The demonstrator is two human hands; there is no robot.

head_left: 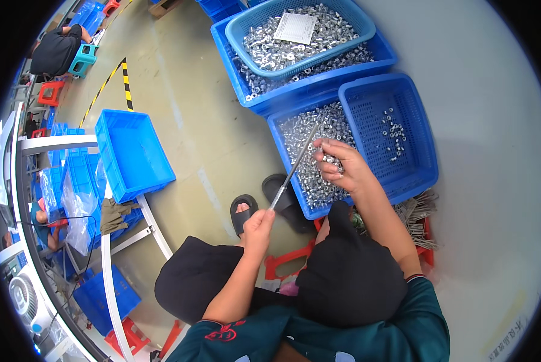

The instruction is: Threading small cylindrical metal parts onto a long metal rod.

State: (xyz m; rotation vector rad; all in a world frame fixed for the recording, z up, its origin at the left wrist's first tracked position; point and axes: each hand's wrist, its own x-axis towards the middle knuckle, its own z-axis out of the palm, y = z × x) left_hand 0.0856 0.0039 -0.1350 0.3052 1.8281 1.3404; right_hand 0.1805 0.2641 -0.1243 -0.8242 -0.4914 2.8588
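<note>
My left hand (260, 228) is closed around the lower end of a thin metal rod (293, 168), which slants up and away to the right. A short, brighter sleeve-like section sits on the rod just above my fist. My right hand (346, 166) is beside the rod's upper part, its fingers curled around several small metal fittings (332, 161). Whether its fingertips touch the rod I cannot tell. Below both hands, a blue bin (278, 128) holds many loose silver fittings. A blue perforated basket (424, 136) rests over its right side, with a scatter of the same pieces inside.
Beyond stands a larger blue bin (237, 78) of fittings, with a light blue basket (237, 39) and paper slip (295, 28) on top. Thin metal rods (416, 211) lie bundled right of my knee. Another blue crate (134, 157) is left, near a white-framed bench (106, 265).
</note>
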